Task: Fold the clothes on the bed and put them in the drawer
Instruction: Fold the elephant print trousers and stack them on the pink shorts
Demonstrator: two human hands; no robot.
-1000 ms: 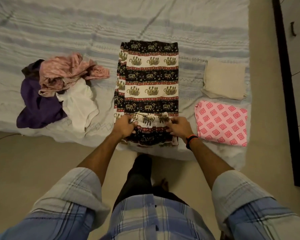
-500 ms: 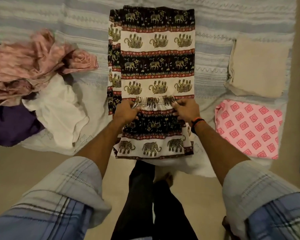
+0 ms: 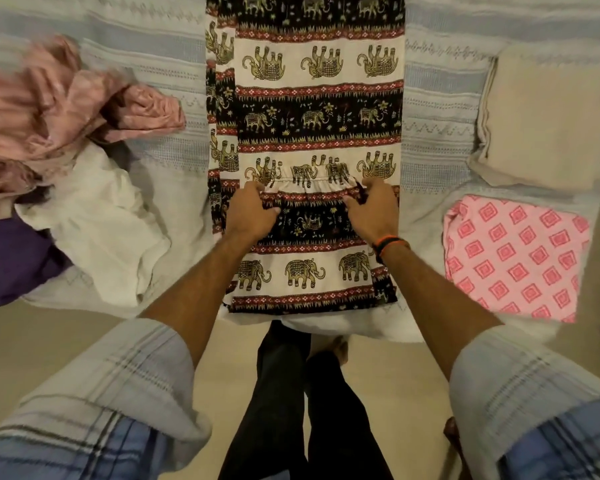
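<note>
Progress stands at roughly the midpoint, judging by the layout. Two folded items lie at the right of the frame — a cream cloth [image 3: 541, 116] at upper right and a pink diamond-print cloth [image 3: 513, 258] below it. The elephant-print garment [image 3: 312, 109] occupies the centre of the bed [image 3: 440, 98], laid flat and running off the top edge of the frame. Its near end is doubled over the rest, with the gathered waistband at about mid-length. The left hand [image 3: 248, 211] and the right hand [image 3: 373, 209] each pinch that waistband at its two ends, fingers curled onto the fabric.

Remaining work — finishing this fold, then the unfolded heap at the left: a pink garment [image 3: 66, 109], a white garment [image 3: 97, 220] and a purple garment [image 3: 11, 258], tangled together. No drawer is in view; stowing is not yet done. Nothing obstructs the fold.
</note>
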